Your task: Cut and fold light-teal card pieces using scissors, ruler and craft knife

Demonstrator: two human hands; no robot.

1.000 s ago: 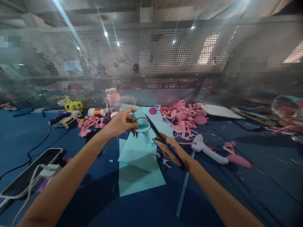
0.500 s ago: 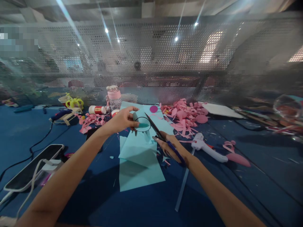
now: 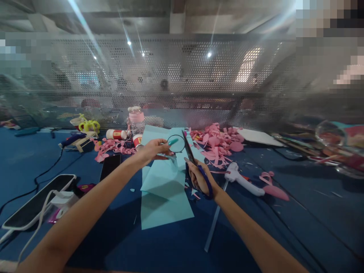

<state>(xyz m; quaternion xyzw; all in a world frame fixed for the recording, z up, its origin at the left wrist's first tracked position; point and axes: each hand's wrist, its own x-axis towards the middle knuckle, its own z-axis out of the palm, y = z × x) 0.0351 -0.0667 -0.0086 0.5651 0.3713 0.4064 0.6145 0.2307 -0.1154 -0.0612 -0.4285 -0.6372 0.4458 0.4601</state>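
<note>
My left hand (image 3: 155, 149) pinches a light blue paper piece (image 3: 176, 145) that carries a dark circular outline. One teal-painted fingernail lies over the circle. In my right hand (image 3: 199, 176) is a pair of scissors (image 3: 190, 149) with dark blue handles, its long dark blades pointing up and away just right of the circle. Whether the blades touch the paper I cannot tell. Beneath both hands, light blue sheets (image 3: 166, 212) overlap on the dark blue table. Small paper offcuts (image 3: 195, 192) are scattered below my right hand.
A white glue gun (image 3: 244, 182) with a clear glue stick (image 3: 214, 227) lies at right. Pink scraps (image 3: 218, 146) are heaped behind it. At left are a dark phone (image 3: 110, 167), a white-edged device (image 3: 36, 201) and cables. A pink-banded bottle (image 3: 136, 119) stands before a perforated metal screen (image 3: 170, 72).
The circle and my left hand have shifted slightly right and up. The scissors now point more steeply, close beside the circle's right edge, and cover most of the purple disc.
</note>
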